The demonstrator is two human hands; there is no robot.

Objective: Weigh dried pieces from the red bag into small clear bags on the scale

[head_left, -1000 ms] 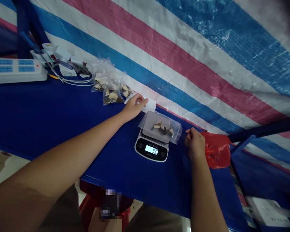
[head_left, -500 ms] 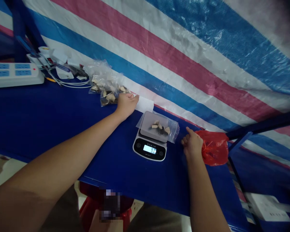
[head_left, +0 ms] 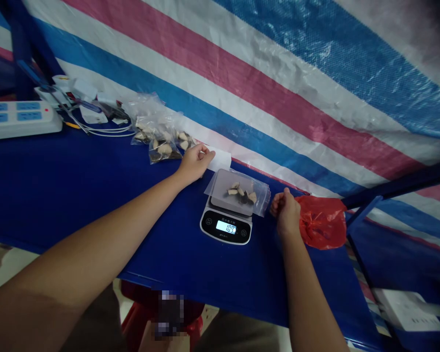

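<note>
A kitchen scale (head_left: 225,228) with a lit display, reading a little above 10, stands on the blue table (head_left: 95,181). On its pan lies a clear zip bag (head_left: 259,188), with several pale and dark dried pieces (head_left: 239,193) showing on or in it. My left hand (head_left: 195,164) is closed at the edge of a white paper (head_left: 220,159) behind the scale; whether it grips the paper is unclear. To the right of the bag, my right hand (head_left: 286,213) has its fingers curled, their contents hidden. A red plastic bag (head_left: 324,222) sits beside that hand.
Several filled clear bags (head_left: 163,146) are heaped beyond my left hand. Farther left are chargers and cables (head_left: 99,110) and a white power strip (head_left: 22,117). A striped tarp (head_left: 242,73) hangs behind the table. A red stool (head_left: 135,318) stands below.
The scale reading has risen from about 9.3 to above 10. My right hand has shifted slightly left, its fingers more curled. My left hand has moved slightly across the paper's edge.
</note>
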